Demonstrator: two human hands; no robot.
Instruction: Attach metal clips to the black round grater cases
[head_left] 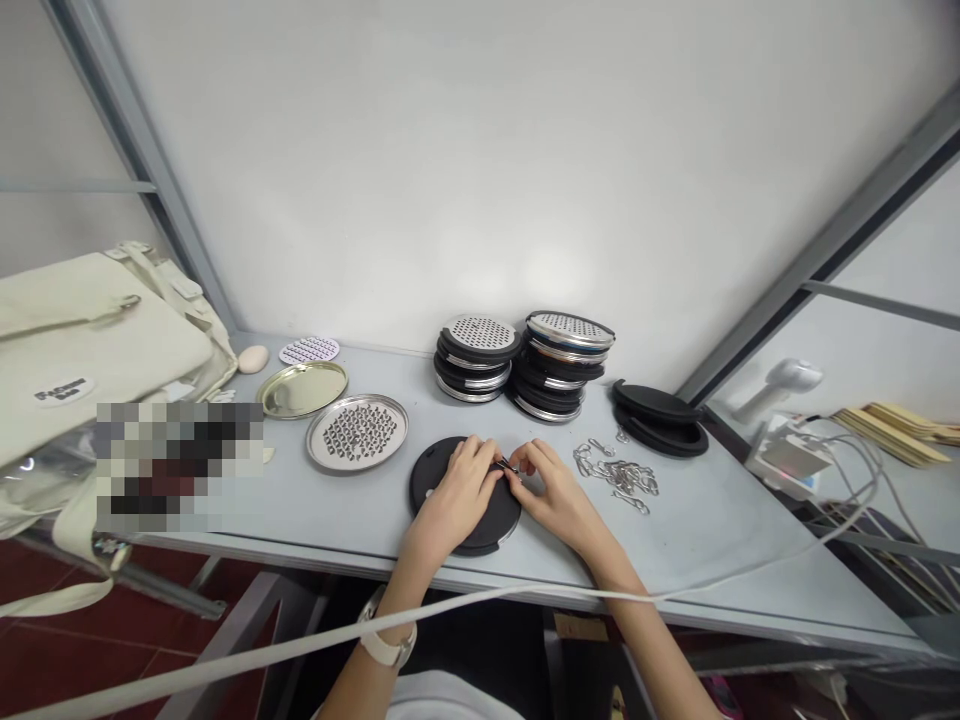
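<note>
White cord [247, 656] is crossing in front. Left hand [454, 505] and right hand [553, 490] are pinching a small dark piece [507, 465] — grip closed — over the black disc [491, 522] on the surface [712, 540]. Looking like fine fiddling; next move is calling for steadiness.

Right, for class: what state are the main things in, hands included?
Left hand: pinching small dark piece
Right hand: pinching same piece
Black round disc: resting under left hand
Silver metal chains: heaped loosely
Round silver metal grater: lying flat
Round pale gold metal plate: flat
White round perforated plate: flat
Two stacks of black and silver discs: standing
Two round black pieces: stacked askew
White wrist strap: worn
</note>
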